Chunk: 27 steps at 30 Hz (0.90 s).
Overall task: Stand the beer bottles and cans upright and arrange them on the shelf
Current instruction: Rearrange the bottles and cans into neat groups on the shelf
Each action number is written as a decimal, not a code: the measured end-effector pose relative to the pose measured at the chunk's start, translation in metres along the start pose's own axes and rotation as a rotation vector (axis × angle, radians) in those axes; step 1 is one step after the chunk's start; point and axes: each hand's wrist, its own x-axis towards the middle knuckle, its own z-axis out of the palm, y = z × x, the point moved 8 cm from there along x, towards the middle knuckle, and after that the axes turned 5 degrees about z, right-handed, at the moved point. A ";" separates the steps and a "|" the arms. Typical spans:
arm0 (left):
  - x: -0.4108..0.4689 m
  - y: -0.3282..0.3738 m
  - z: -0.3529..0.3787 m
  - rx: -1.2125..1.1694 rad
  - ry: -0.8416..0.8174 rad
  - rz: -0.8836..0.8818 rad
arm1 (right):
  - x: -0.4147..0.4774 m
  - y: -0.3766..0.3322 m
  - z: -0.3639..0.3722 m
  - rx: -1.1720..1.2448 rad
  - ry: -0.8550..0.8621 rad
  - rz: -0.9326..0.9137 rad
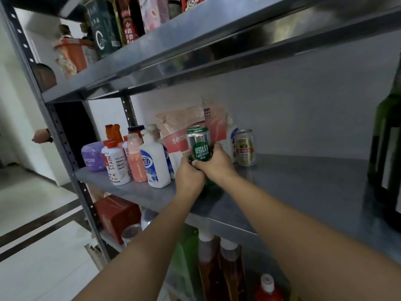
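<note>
A green and silver Laoshan beer can (pixel 199 142) stands upright on the grey metal shelf (pixel 303 185), and both hands hold its lower part. My left hand (pixel 189 174) wraps the can's left side and base. From the right, my right hand (pixel 217 162) grips it. Behind and to the right stands a gold and red beer can (pixel 244 147), upright and untouched. At the far right edge, dark green glass bottles (pixel 388 148) stand upright on the same shelf, only partly in view.
Detergent and cleaner bottles (pixel 155 159), a purple tub (pixel 93 156) and pink refill pouches (pixel 184 124) crowd the shelf's left and back. Open shelf surface lies between the gold can and the green bottles. Shelves above and below hold other goods.
</note>
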 end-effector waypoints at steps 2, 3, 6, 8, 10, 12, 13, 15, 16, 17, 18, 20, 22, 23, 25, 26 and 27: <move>-0.005 0.004 -0.003 0.022 0.014 0.007 | -0.005 -0.001 -0.005 -0.001 0.015 -0.010; -0.008 0.007 -0.004 0.027 0.016 0.007 | -0.008 -0.003 -0.010 -0.010 0.016 -0.014; -0.023 0.024 -0.004 0.026 0.024 0.005 | -0.022 -0.008 -0.029 -0.009 0.033 -0.032; -0.035 0.040 -0.001 0.001 0.029 0.012 | -0.035 -0.011 -0.050 0.021 0.066 -0.042; -0.052 0.061 0.005 -0.028 0.006 0.025 | -0.053 -0.013 -0.078 0.019 0.103 -0.046; -0.073 0.088 0.013 -0.051 -0.017 0.061 | -0.074 -0.014 -0.110 -0.004 0.156 -0.043; -0.084 0.098 0.016 -0.062 -0.018 0.078 | -0.086 -0.014 -0.125 -0.016 0.182 -0.045; -0.109 0.122 0.023 -0.094 -0.020 0.110 | -0.116 -0.016 -0.159 -0.042 0.225 -0.049; -0.118 0.131 0.026 -0.098 -0.023 0.124 | -0.128 -0.016 -0.169 -0.049 0.239 -0.048; -0.131 0.142 0.030 -0.115 -0.024 0.134 | -0.144 -0.017 -0.185 -0.069 0.265 -0.052; -0.146 0.155 0.034 -0.144 -0.034 0.151 | -0.163 -0.018 -0.203 -0.094 0.296 -0.055; -0.179 0.180 0.045 -0.188 -0.072 0.194 | -0.202 -0.020 -0.238 -0.117 0.365 -0.075; -0.210 0.207 0.055 -0.231 -0.107 0.211 | -0.237 -0.018 -0.272 -0.135 0.400 -0.084; -0.223 0.220 0.062 -0.269 -0.128 0.221 | -0.252 -0.017 -0.289 -0.158 0.415 -0.079; -0.247 0.251 0.079 -0.335 -0.185 0.261 | -0.281 -0.016 -0.325 -0.195 0.463 -0.082; -0.259 0.264 0.090 -0.362 -0.224 0.276 | -0.294 -0.012 -0.343 -0.203 0.496 -0.076; -0.271 0.277 0.101 -0.388 -0.267 0.287 | -0.306 -0.008 -0.360 -0.209 0.532 -0.064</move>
